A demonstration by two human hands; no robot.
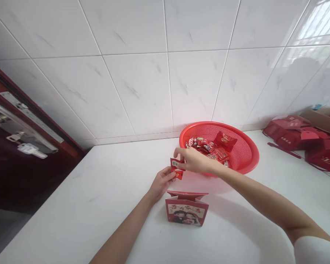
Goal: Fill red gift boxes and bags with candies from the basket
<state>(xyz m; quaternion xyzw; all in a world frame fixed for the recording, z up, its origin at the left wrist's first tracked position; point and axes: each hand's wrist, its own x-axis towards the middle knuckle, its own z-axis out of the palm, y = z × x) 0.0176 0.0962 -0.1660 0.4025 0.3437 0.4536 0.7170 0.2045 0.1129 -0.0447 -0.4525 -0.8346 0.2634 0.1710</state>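
My left hand (161,182) pinches a small bright-red wrapped candy (178,174) between thumb and fingers. Just above it, my right hand (191,160) grips a darker red candy packet (175,163) with a pale printed patch. Behind my right hand sits a red plastic colander (249,154), holding many red-wrapped sweets (213,150) and a larger red packet (224,141). Nearer to me, a red paper gift bag (186,209) with a cartoon couple on its front stands upright, its top open. Its inside is mostly hidden from this angle.
Folded dark-red bags (287,134) and a cardboard box (323,121) lie at the right on the white table (110,205). A tiled wall (134,88) rises behind it. At the left is a dark door with keys (31,149) in its lock.
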